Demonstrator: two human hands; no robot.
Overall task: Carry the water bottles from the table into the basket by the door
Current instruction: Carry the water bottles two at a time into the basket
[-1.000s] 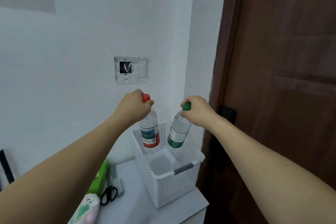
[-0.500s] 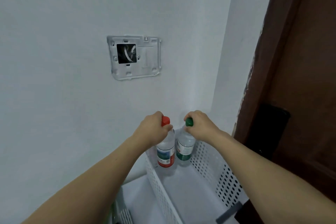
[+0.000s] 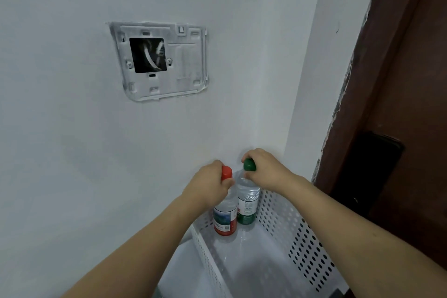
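Your left hand [image 3: 208, 186] and right hand [image 3: 263, 169] each pinch a bottle neck at the basket's [image 3: 302, 244] far corner; letting go early could topple both.

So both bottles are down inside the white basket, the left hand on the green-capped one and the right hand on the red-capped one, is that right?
Not quite: the hands are swapped. The head view shows the left hand holding the red-capped bottle and the right hand holding the green-capped bottle. Both bottles are down inside the white basket, as you said.
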